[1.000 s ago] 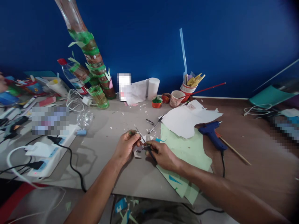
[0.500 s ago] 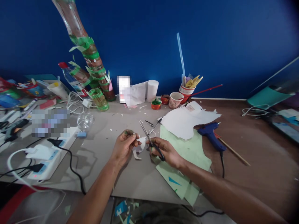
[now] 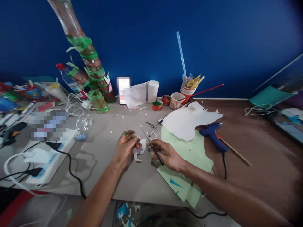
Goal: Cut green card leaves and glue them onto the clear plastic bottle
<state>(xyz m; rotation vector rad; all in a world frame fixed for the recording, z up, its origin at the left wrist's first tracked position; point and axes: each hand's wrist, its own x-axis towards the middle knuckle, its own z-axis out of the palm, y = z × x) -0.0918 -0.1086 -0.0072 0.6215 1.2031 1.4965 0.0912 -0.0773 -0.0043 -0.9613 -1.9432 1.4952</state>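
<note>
My left hand (image 3: 125,147) pinches a small white paper cut-out (image 3: 139,149) just above the grey tabletop (image 3: 132,179). My right hand (image 3: 167,154) grips black-handled scissors (image 3: 151,145), their thin blades pointing up and left, right beside the cut-out's right edge. Both hands are closed on what they hold. Under my right wrist lies a pale green sheet of paper (image 3: 189,157) with a small blue triangle on it.
A blue glue gun (image 3: 213,135) and a wooden stick (image 3: 236,153) lie to the right. White paper (image 3: 187,121), a pen (image 3: 155,127), paint cups (image 3: 176,100) and a cup of tools (image 3: 189,88) sit behind. A taped bottle column (image 3: 90,60) and power strips (image 3: 44,160) stand left.
The scissor blades have swung slightly and come down next to the paper cut-out. My left hand has kept its pinch on the cut-out and moved only a little.
</note>
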